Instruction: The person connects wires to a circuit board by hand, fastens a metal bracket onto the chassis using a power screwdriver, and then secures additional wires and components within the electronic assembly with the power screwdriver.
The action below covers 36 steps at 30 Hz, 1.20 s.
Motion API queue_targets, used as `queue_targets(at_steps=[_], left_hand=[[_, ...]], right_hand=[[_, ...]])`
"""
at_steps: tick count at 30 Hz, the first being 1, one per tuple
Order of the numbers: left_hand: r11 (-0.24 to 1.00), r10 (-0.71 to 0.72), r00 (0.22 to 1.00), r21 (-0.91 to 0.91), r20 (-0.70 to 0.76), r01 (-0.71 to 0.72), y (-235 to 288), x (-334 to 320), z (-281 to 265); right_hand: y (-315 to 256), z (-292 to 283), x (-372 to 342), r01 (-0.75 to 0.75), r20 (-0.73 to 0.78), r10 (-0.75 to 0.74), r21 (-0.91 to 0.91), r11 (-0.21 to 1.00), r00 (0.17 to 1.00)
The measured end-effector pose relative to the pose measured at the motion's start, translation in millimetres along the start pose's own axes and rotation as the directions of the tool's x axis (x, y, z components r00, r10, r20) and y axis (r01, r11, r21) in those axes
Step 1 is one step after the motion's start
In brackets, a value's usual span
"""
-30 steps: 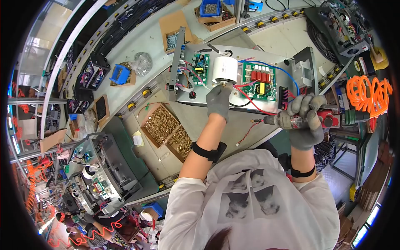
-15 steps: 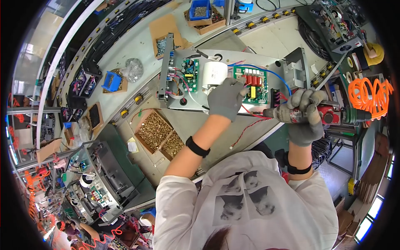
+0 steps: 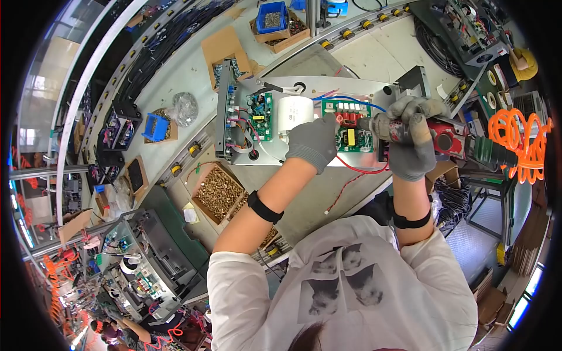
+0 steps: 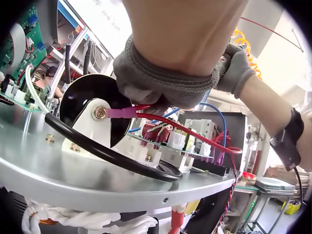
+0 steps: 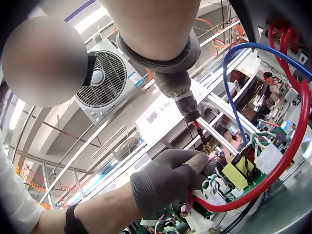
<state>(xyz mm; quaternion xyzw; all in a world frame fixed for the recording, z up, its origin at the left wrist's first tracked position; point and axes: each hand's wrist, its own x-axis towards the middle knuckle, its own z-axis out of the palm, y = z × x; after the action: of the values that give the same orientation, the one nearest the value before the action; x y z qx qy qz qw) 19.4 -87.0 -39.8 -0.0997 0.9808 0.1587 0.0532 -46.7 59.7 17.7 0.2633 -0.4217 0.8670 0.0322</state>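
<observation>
The gloved left hand (image 3: 314,139) is between the white cylinder (image 3: 294,114) and the right green circuit board (image 3: 364,140), its fingertips pinching a red wire's end (image 5: 191,199) at the board's edge. The gloved right hand (image 3: 412,137) grips a red and grey power driver (image 3: 445,140), level above the board's right side. In the right wrist view, the driver's bit (image 5: 204,140) points down close by the left fingertips; whether it touches a screw I cannot tell. Another red wire's purple sleeve (image 4: 122,112) is screwed to the cylinder's white bracket (image 4: 90,127).
Left of the metal plate (image 3: 269,157) lie a carton of brass parts (image 3: 216,193), a blue bin (image 3: 155,127) and a plastic bag (image 3: 185,109). Coiled orange hose (image 3: 515,137) hangs at the right. A blue wire (image 3: 351,98) arches over the board.
The left hand has gone from the cylinder's base to the board, then closed in at its edge. The right hand has brought the driver up and leftward over the board.
</observation>
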Motion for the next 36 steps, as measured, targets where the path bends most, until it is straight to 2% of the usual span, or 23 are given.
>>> queue_targets(at_steps=[5, 8, 10, 15, 17, 18, 20, 23, 25, 27, 28, 29, 31, 32, 36], left_hand=[[0.998, 0.059, 0.998, -0.027, 0.003, -0.059, -5, -1, 4], [0.997, 0.055, 0.997, -0.058, 0.052, -0.052, -5, -4, -6], [0.992, 0.086, 0.996, -0.094, 0.019, -0.084, -11, -6, 0], [0.987, 0.12, 0.992, -0.107, -0.029, -0.123, -8, -14, 0], [0.984, 0.139, 0.967, -0.084, -0.213, -0.16, -10, -14, 12], [0.983, 0.141, 0.967, -0.085, -0.213, -0.162, -12, -14, 16], [0.976, 0.216, 0.882, 0.082, -0.418, -0.2, -17, -11, 20], [0.959, 0.278, 0.849, 0.084, -0.449, -0.269, -33, -3, 13], [0.955, 0.276, 0.846, 0.03, -0.456, -0.296, -35, -2, 3], [0.952, 0.247, 0.832, -0.038, -0.497, -0.305, -35, -2, -1], [0.952, 0.246, 0.833, -0.038, -0.496, -0.304, -35, -2, -1], [0.949, 0.267, 0.834, -0.022, -0.482, -0.316, -36, -1, -1], [0.945, 0.287, 0.836, -0.007, -0.467, -0.328, -37, 1, 0], [0.94, 0.291, 0.835, -0.024, -0.468, -0.341, -37, 2, 3], [0.932, 0.292, 0.821, -0.046, -0.491, -0.359, -38, 3, 4]], right_hand=[[3, 2, 4, -0.012, 0.035, 0.013, -0.021, 1.0, 0.999], [5, 4, 3, -0.041, 0.133, 0.048, -0.055, 0.998, 0.99], [8, 4, 0, -0.152, 0.151, 0.148, 0.015, 0.988, 0.977], [9, 6, 8, -0.176, 0.173, 0.162, 0.07, 0.982, 0.972], [8, 7, 13, -0.167, 0.156, 0.15, 0.103, 0.981, 0.976], [9, 5, 16, -0.195, 0.15, 0.181, 0.08, 0.978, 0.972], [12, 5, 21, -0.243, 0.087, 0.238, 0.045, 0.969, 0.967], [27, 5, 30, -0.258, 0.069, 0.251, 0.105, 0.961, 0.965], [32, 5, 31, -0.268, 0.01, 0.268, 0.08, 0.96, 0.963], [34, 1, 30, -0.381, 0.085, 0.374, 0.085, 0.921, 0.923], [35, 5, 27, -0.391, 0.03, 0.39, 0.058, 0.918, 0.92], [39, 5, 24, -0.393, 0.03, 0.392, 0.059, 0.918, 0.919], [47, 3, 19, -0.33, 0.004, 0.333, -0.112, 0.937, 0.943], [49, 4, 19, -0.289, 0.033, 0.295, -0.134, 0.948, 0.955], [50, 9, 20, -0.294, 0.066, 0.306, -0.145, 0.945, 0.95]])
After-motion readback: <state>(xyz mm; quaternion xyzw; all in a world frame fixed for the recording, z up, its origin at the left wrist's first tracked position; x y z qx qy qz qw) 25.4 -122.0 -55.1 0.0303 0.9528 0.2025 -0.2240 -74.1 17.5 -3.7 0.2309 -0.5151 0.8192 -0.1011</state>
